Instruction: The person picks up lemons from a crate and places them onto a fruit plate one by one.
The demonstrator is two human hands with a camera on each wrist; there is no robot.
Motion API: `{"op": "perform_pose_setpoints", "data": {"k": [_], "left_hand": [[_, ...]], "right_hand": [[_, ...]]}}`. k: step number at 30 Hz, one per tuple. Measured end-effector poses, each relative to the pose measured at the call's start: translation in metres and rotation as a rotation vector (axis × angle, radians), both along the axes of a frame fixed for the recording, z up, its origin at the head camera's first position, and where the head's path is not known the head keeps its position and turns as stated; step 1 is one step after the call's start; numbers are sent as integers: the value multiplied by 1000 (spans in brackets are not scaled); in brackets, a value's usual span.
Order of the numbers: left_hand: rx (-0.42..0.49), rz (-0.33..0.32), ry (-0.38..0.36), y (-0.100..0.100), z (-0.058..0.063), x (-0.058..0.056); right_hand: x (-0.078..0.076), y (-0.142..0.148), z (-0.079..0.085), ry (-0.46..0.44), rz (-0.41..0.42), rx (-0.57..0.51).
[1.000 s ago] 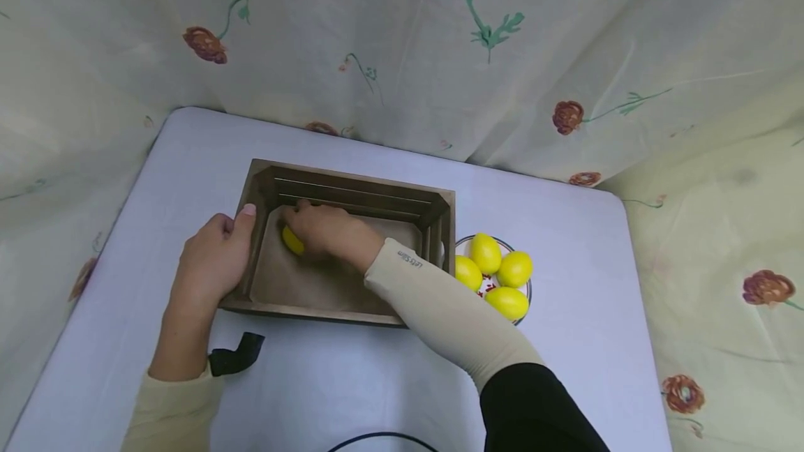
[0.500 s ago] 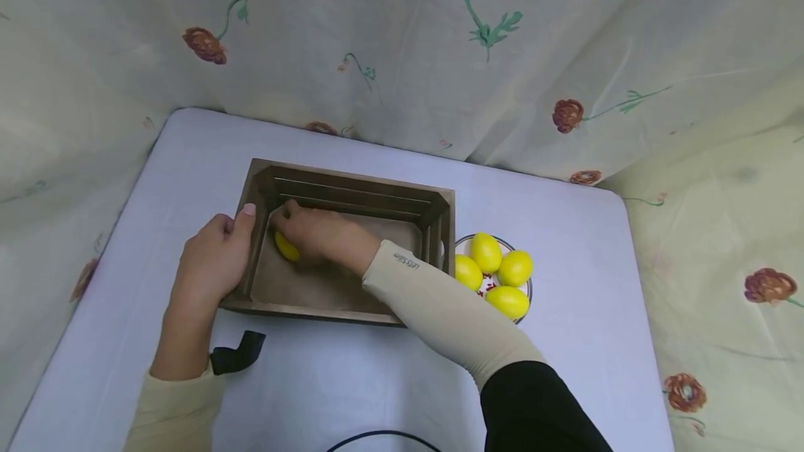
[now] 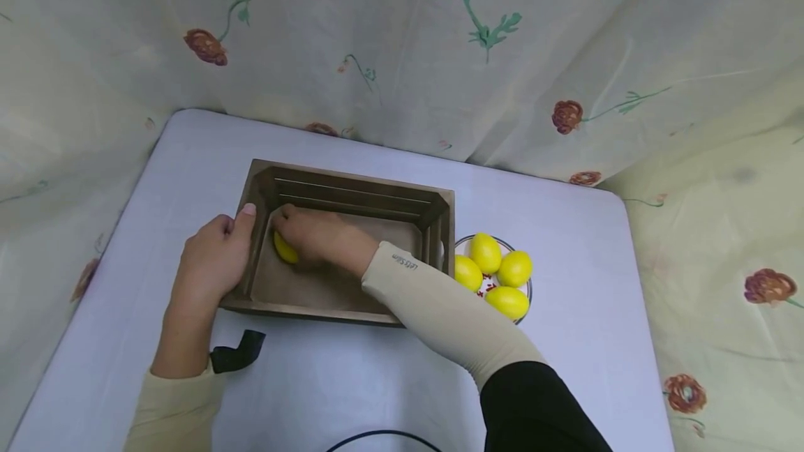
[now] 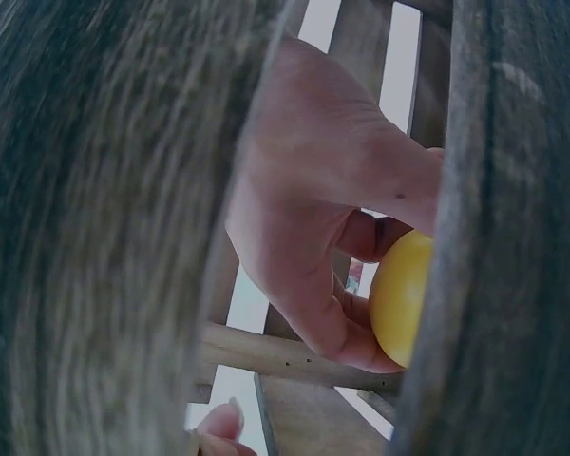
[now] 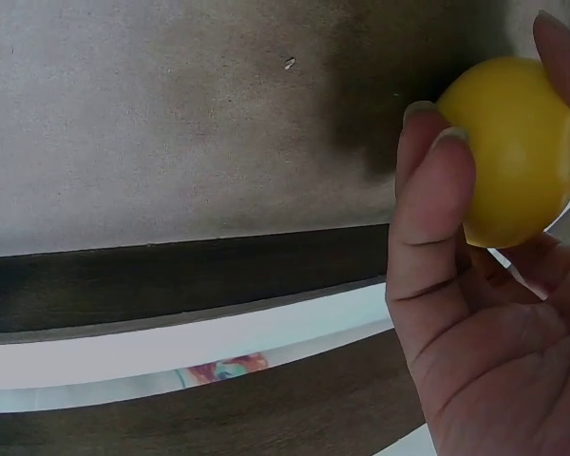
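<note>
A brown slatted wooden crate (image 3: 314, 309) stands on the table. My left hand (image 3: 216, 257) grips its left end wall, thumb over the rim. In the left wrist view a left fingertip (image 4: 223, 423) shows low between the slats. My right hand (image 3: 314, 229) reaches down inside, near the crate's left end, and holds a yellow lemon (image 3: 285, 248). From the right wrist, fingers and thumb curl round the lemon (image 5: 518, 152) close over the crate floor (image 5: 171, 123). Seen through the slats, the right hand (image 4: 313, 199) partly covers the same lemon (image 4: 397, 299).
Just right of the crate, a round plate (image 3: 529, 291) with red marks bears several yellow lemons (image 3: 507, 303). A black bent piece (image 3: 239, 353) sits by my left wrist. A black cable (image 3: 383, 432) curves at the front. Flowered curtains (image 3: 377, 40) surround the white table (image 3: 578, 340).
My right hand has shifted slightly left with the lemon, toward the crate's left end, and then barely moves. The left hand and the plate stay in place.
</note>
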State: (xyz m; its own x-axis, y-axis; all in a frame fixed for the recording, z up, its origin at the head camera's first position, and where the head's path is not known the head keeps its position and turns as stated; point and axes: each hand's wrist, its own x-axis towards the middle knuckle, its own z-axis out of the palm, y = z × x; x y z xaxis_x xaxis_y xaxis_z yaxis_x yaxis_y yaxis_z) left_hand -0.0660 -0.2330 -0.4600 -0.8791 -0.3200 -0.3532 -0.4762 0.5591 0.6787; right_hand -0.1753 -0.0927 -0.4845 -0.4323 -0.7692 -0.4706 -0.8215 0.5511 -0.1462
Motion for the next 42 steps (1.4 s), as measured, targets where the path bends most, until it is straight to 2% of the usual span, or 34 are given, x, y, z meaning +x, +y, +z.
{"op": "perform_pose_setpoints", "data": {"k": [13, 22, 28, 36, 42], "left_hand": [[59, -40, -30, -3, -1, -1], [169, 39, -12, -9, -5, 1], [117, 72, -6, -9, -4, 3], [84, 72, 28, -7, -4, 2], [79, 52, 26, -7, -5, 2]], "right_hand": [[-1, 0, -3, -17, -11, 6], [-5, -3, -4, -33, -19, 23], [-5, -3, -3, -54, -16, 19], [-7, -3, -2, -70, -33, 23], [-7, -3, -2, -81, -33, 26]]}}
